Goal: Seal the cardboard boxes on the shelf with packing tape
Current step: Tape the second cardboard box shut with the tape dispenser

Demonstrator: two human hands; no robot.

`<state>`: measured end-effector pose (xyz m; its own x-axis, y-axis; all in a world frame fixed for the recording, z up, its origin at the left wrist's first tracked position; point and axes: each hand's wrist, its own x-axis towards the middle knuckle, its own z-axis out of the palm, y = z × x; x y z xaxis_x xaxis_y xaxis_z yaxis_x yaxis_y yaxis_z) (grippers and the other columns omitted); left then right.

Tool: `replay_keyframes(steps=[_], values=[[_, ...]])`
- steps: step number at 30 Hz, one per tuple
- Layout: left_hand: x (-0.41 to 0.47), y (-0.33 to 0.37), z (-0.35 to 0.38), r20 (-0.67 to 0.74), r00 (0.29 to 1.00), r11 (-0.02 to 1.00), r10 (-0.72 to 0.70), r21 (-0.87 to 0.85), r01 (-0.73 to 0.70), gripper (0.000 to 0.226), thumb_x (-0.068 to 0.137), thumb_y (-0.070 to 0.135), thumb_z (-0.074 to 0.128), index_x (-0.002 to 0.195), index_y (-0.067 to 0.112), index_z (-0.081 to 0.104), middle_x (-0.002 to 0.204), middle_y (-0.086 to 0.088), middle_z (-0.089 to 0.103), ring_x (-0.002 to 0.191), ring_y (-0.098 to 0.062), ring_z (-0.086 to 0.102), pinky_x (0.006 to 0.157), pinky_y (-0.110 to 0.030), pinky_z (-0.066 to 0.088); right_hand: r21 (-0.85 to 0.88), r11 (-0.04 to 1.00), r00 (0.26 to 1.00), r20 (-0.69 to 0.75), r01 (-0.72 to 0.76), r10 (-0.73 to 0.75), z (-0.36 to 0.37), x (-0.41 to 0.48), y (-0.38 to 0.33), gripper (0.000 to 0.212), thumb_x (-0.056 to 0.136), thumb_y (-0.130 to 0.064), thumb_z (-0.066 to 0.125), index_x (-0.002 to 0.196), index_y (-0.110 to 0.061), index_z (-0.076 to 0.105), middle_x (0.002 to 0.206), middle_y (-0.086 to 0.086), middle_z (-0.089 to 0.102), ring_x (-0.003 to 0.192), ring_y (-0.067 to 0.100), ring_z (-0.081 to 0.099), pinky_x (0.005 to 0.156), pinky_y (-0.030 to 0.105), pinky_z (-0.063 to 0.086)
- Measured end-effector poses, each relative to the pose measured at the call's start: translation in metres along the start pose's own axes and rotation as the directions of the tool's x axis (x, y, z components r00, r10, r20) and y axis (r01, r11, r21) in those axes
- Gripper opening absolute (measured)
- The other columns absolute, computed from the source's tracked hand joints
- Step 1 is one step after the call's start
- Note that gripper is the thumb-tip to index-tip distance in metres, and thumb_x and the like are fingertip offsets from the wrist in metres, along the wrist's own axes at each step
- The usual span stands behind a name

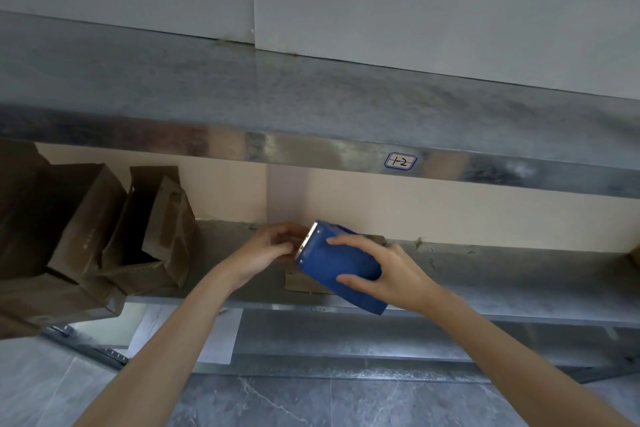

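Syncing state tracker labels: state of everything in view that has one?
blue tape dispenser: gripped by right hand, tilted above small box.
left hand: fingers curled at dispenser's front edge; grip unclear.
small box: lying on shelf, partly hidden.
boxes at left: flaps open.

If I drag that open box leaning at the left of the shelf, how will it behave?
The open box is thin cardboard with loose flaps, so it will probably flex when gripped. It stands tilted, so a push may tip it. On the smooth metal shelf it would likely slide easily.
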<state>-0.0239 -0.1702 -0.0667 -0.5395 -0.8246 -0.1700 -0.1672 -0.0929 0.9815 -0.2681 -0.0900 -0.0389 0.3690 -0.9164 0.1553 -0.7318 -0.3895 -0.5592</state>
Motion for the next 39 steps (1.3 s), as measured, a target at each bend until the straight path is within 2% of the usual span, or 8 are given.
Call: replay_keyframes(steps=[3,11,18,22,25,29,33,39], values=[[-0.003,-0.004,0.006,-0.037,0.999,0.999,0.028,0.037,-0.027,0.027,0.091,-0.002,0.064,0.115,0.011,0.066,0.107,0.002,0.073,0.103,-0.011,0.067,0.085,-0.012,0.048,0.311,0.946,0.989,-0.086,-0.087,0.12,-0.001,0.002,-0.003,0.047,0.089,-0.039,0.071,0.13,-0.048,0.049,0.126,-0.026,0.057,0.105,0.002,0.061,0.079,0.014,0.049],[-0.005,-0.012,0.037,-0.092,0.993,0.982,0.08,-0.165,-0.095,0.039,0.08,-0.002,0.077,0.112,0.017,0.065,0.106,0.001,0.074,0.102,-0.017,0.07,0.083,-0.022,0.053,0.54,0.831,0.968,-0.109,-0.134,0.227,0.004,0.009,-0.008,0.045,0.09,-0.025,0.072,0.127,-0.043,0.053,0.129,-0.021,0.056,0.1,0.012,0.065,0.074,0.023,0.054],[-0.003,-0.015,0.045,-0.109,0.992,0.975,0.057,-0.208,-0.079,0.05,0.081,-0.018,0.065,0.121,0.012,0.058,0.11,-0.005,0.072,0.103,-0.022,0.069,0.079,-0.029,0.057,0.575,0.805,0.964,-0.1,-0.146,0.247,0.012,0.01,-0.01,0.046,0.089,-0.023,0.072,0.127,-0.041,0.053,0.121,-0.021,0.06,0.099,0.012,0.065,0.072,0.021,0.054],[-0.004,-0.014,0.052,-0.195,0.979,0.967,0.058,-0.231,-0.103,0.049,0.081,-0.017,0.067,0.117,0.014,0.059,0.109,-0.007,0.07,0.096,-0.018,0.07,0.074,-0.027,0.058,0.589,0.795,0.963,-0.104,-0.141,0.248,0.015,0.012,-0.011,0.046,0.089,-0.023,0.072,0.127,-0.042,0.053,0.125,-0.019,0.059,0.105,0.012,0.063,0.077,0.022,0.054],[-0.003,-0.014,0.058,-0.279,0.959,0.957,0.052,-0.262,-0.128,0.044,0.082,-0.018,0.065,0.114,0.011,0.06,0.103,-0.003,0.07,0.087,-0.011,0.071,0.069,-0.023,0.057,0.588,0.797,0.964,-0.108,-0.137,0.245,0.018,0.013,-0.011,0.046,0.089,-0.024,0.072,0.128,-0.041,0.053,0.128,-0.02,0.057,0.109,0.013,0.062,0.079,0.024,0.054],[0.0,-0.016,0.063,-0.362,0.932,0.88,-0.001,-0.442,-0.171,0.028,0.094,-0.013,0.052,0.107,0.01,0.06,0.091,0.0,0.072,0.08,-0.011,0.071,0.064,-0.024,0.057,0.586,0.798,0.963,-0.11,-0.136,0.245,0.022,0.014,-0.012,0.046,0.089,-0.027,0.072,0.128,-0.041,0.053,0.129,-0.018,0.057,0.11,0.014,0.061,0.081,0.029,0.056],[-0.002,-0.02,0.066,-0.356,0.934,0.887,0.019,-0.426,-0.18,0.038,0.091,-0.018,0.053,0.114,0.013,0.058,0.1,0.0,0.071,0.089,-0.013,0.071,0.071,-0.025,0.057,0.608,0.783,0.961,-0.114,-0.133,0.251,0.022,0.015,-0.011,0.047,0.089,-0.026,0.072,0.129,-0.04,0.053,0.131,-0.015,0.056,0.113,0.017,0.061,0.086,0.036,0.057],[-0.006,-0.024,0.073,-0.395,0.912,0.933,0.109,-0.275,-0.231,0.047,0.089,-0.019,0.053,0.123,0.014,0.054,0.117,-0.006,0.065,0.108,-0.017,0.066,0.085,-0.027,0.055,0.646,0.757,0.958,-0.147,-0.094,0.244,0.023,0.015,-0.013,0.046,0.089,-0.024,0.072,0.128,-0.04,0.053,0.133,-0.018,0.054,0.115,0.014,0.06,0.081,0.027,0.056]])
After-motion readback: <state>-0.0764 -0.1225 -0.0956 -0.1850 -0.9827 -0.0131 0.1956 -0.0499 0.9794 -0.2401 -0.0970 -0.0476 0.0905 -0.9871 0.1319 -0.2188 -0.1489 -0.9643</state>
